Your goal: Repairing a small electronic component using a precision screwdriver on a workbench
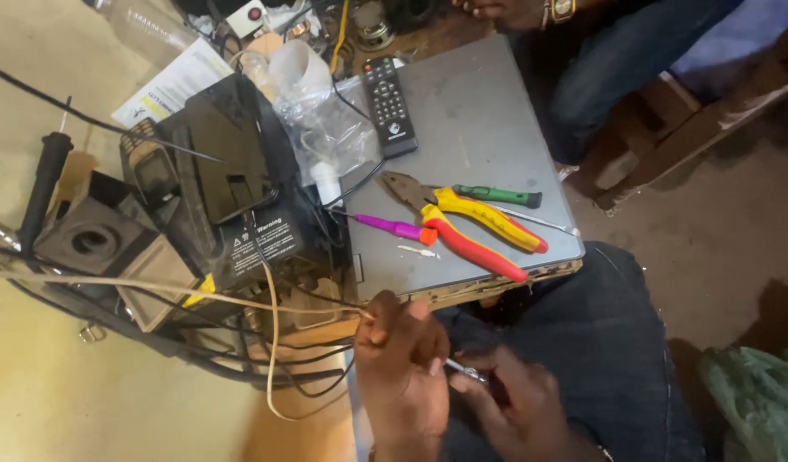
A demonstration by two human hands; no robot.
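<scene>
My left hand (pixel 400 364) is closed around a pale cream wire (pixel 154 287) that runs off to the left over a pile of black electronics. My right hand (pixel 518 402) sits just beside it over my lap and pinches a thin metal tool (pixel 464 370) whose tip points at the left hand's fingers. What kind of tool it is cannot be made out. Both hands hover just below the front edge of a flat grey device case (pixel 479 120).
On the grey case lie red-and-yellow pliers (pixel 475 227), a purple screwdriver (pixel 394 228), a green screwdriver (pixel 497 196) and a black remote (pixel 388 104). A black box (pixel 231 171), plastic bag (pixel 325 120) and soldering iron (pixel 43 184) sit left. Another person's legs (pixel 616 60) are top right.
</scene>
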